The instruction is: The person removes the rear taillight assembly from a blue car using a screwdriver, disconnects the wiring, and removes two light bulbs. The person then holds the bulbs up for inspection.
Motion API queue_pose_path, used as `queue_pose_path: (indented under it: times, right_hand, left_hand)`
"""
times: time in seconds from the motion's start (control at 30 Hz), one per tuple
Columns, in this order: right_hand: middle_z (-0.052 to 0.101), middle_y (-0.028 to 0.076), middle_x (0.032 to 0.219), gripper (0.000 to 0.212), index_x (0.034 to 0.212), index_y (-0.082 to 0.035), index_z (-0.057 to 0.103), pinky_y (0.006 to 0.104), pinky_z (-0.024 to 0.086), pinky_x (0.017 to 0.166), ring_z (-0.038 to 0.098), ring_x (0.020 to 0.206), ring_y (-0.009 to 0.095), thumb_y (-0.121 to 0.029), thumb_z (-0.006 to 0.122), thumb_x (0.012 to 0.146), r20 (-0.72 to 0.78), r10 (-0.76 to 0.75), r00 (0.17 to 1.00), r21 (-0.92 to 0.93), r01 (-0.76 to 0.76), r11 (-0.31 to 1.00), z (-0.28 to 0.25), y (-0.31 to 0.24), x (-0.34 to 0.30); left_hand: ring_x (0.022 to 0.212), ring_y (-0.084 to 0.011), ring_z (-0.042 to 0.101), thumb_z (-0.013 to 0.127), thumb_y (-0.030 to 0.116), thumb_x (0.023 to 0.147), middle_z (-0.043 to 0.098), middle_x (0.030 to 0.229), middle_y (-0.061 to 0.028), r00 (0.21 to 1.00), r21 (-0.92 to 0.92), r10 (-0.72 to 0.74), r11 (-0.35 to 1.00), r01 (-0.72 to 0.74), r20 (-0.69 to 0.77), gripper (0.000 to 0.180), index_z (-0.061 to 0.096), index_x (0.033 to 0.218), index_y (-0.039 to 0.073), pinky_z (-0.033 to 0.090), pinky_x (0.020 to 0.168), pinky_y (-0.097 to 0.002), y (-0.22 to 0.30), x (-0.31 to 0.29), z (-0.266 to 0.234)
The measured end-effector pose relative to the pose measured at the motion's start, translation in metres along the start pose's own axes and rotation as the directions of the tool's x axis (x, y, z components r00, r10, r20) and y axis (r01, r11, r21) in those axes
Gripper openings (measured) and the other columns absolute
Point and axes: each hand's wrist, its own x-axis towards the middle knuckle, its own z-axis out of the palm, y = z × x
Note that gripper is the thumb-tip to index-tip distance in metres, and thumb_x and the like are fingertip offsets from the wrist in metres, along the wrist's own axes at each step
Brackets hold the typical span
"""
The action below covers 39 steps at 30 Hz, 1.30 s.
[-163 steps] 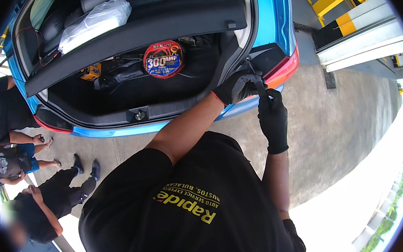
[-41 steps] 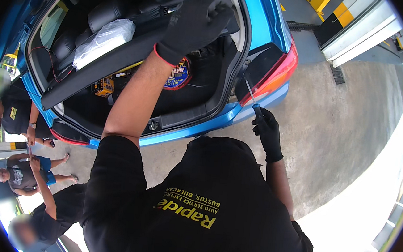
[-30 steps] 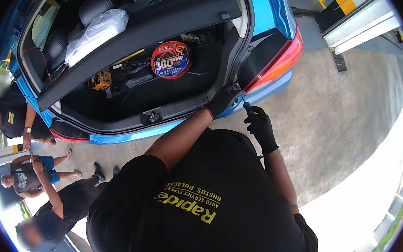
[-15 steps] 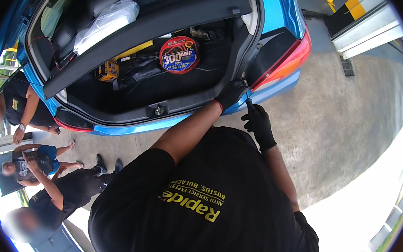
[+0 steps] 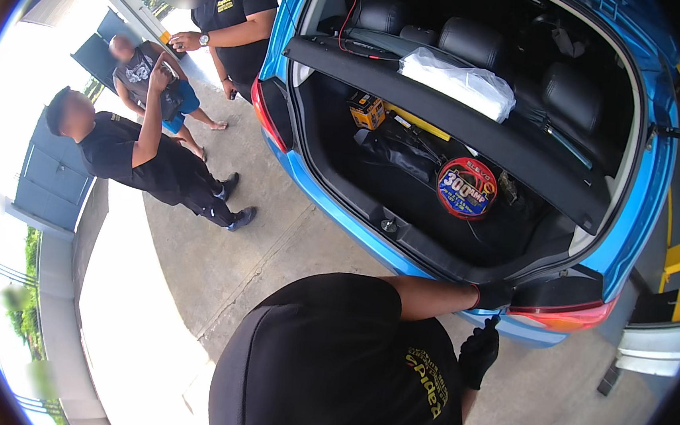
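The view has just swung left, yet the work stays at 4 o'clock: the right hand (image 5: 479, 356) wraps 1 screwdriver (image 5: 494, 319); the left hand (image 5: 495, 295), just above, sits by 1 tail light (image 5: 575, 317), its grip hidden from me. The boot (image 5: 425, 249) shows 1 round case (image 5: 467, 188) towards 2 o'clock, 1 box (image 5: 366, 111) at 12; beyond, 3 people (image 5: 114, 143) from 9 to 11.

black short-sleeved shirt (image 5: 320, 363), yellow lettering (image 5: 424, 387), black-gloved hands (image 5: 479, 356), red left cuff edge (image 5: 477, 296)

Plastic bag (image 5: 458, 86) on black shelf (image 5: 458, 127)
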Motion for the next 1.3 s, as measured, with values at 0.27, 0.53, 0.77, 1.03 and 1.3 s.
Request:
queue_pose_path:
  times: [0.27, 0.53, 0.77, 1.03, 1.3]
  right_hand:
    - [0.066, 0.013, 0.085, 0.034, 0.134, -0.005, 0.061, 0.0233, 0.037, 0.042, 0.048, 0.048, 0.009, -0.029, 0.056, 0.11, -0.026, -0.039, 0.999, -0.336, 0.028, 0.942, 0.004, -0.009, 0.015]
    - [0.042, -0.003, 0.07, 0.036, 0.134, -0.002, 0.06, 0.0223, 0.032, 0.043, 0.04, 0.051, 0.006, -0.025, 0.049, 0.11, 0.257, 0.134, 0.957, 0.349, -0.221, 0.911, 0.002, -0.031, 0.01]
    - [0.045, -0.003, 0.072, 0.039, 0.138, -0.004, 0.057, 0.0228, 0.034, 0.043, 0.041, 0.05, 0.006, -0.028, 0.051, 0.109, 0.169, 0.137, 0.976, 0.08, -0.152, 0.985, 0.0, -0.027, 0.025]
    - [0.051, 0.002, 0.075, 0.017, 0.113, -0.011, 0.057, 0.0238, 0.037, 0.042, 0.044, 0.051, 0.01, -0.026, 0.056, 0.106, 0.111, -0.014, 0.994, -0.416, 0.059, 0.907, -0.021, -0.027, 0.029]
    - [0.062, 0.003, 0.082, 0.035, 0.136, -0.01, 0.057, 0.0284, 0.04, 0.04, 0.049, 0.052, 0.011, -0.025, 0.056, 0.105, 0.373, 0.155, 0.915, 0.166, -0.23, 0.959, -0.047, -0.019, 0.038]
  left_hand:
    - [0.113, -0.0366, 0.069, 0.059, 0.012, 0.093, 0.072, 0.122, -0.0277, 0.996, -0.223, -0.084, 0.972, 0.078, -0.016, 0.032, 0.073, 0.12, -0.001, 0.052, 0.096, -0.0451, 0.028, -0.012, -0.028]
    - [0.106, -0.0351, 0.069, 0.059, 0.014, 0.096, 0.073, 0.119, -0.024, 0.985, -0.129, -0.164, 0.977, 0.171, 0.06, 0.029, 0.074, 0.116, 0.001, 0.053, 0.093, -0.0458, 0.029, -0.006, -0.03]
    - [0.1, -0.0334, 0.069, 0.054, 0.014, 0.101, 0.072, 0.116, -0.0242, 0.981, -0.142, -0.181, 0.972, 0.19, 0.071, 0.027, 0.073, 0.114, 0.001, 0.054, 0.089, -0.0447, 0.013, 0.003, -0.012]
    - [0.092, -0.0264, 0.071, 0.062, 0.019, 0.1, 0.075, 0.105, -0.0184, 0.987, -0.234, -0.153, 0.959, 0.159, 0.046, 0.025, 0.075, 0.109, 0.0, 0.056, 0.081, -0.0403, 0.031, -0.004, -0.005]
    - [0.09, -0.0232, 0.071, 0.067, 0.022, 0.098, 0.075, 0.103, -0.0148, 0.958, -0.284, -0.132, 0.937, 0.204, 0.253, 0.026, 0.075, 0.108, 0.0, 0.057, 0.079, -0.0387, 0.041, -0.001, -0.015]
